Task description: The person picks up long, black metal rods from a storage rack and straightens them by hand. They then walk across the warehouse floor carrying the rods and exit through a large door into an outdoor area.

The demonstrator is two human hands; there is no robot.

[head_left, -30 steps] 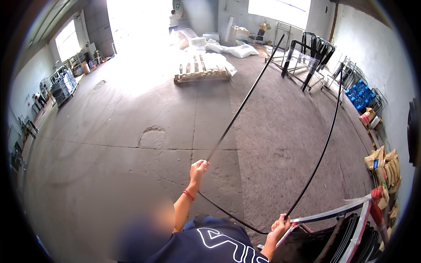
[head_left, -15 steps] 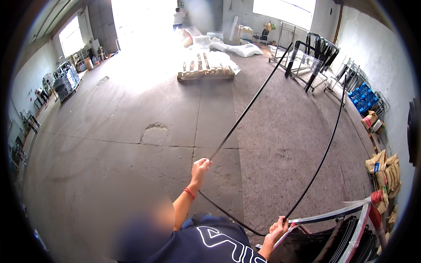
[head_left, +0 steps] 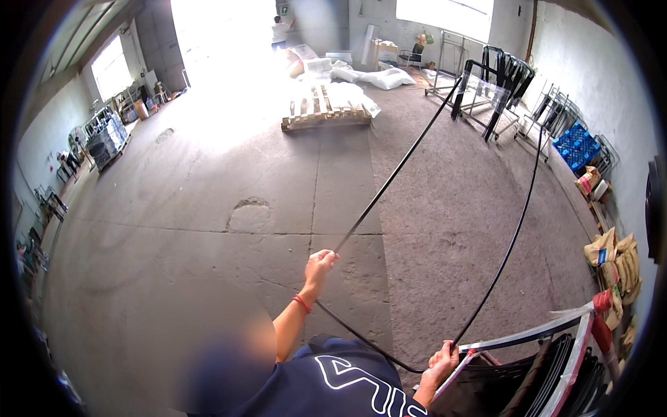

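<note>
A long, thin black flexible strip [head_left: 397, 171] is bent into a loop in front of me, its two long arms reaching away toward the far right. My left hand [head_left: 322, 263], with a red band at the wrist, is closed round the left arm of the strip. Lower and to the right, my right hand [head_left: 442, 360] grips the other arm. Between the hands the strip sags in a curve near my navy shirt [head_left: 340, 379]. Close beside my right hand stands a metal-framed rack [head_left: 580, 361] with red wrapping at its corner, holding several dark strips.
Paper sacks [head_left: 618, 267] and a blue plastic pallet [head_left: 577, 144] line the right wall. Wheeled racks with black frames [head_left: 486, 90] stand at the far right. A wooden pallet [head_left: 326, 122] with white bags lies ahead. Another person [head_left: 279, 31] stands by the bright doorway.
The far ends of the strip have dipped slightly, the right one also swinging a little left. Both hands keep their grip and have hardly moved; the view has shifted slightly.
</note>
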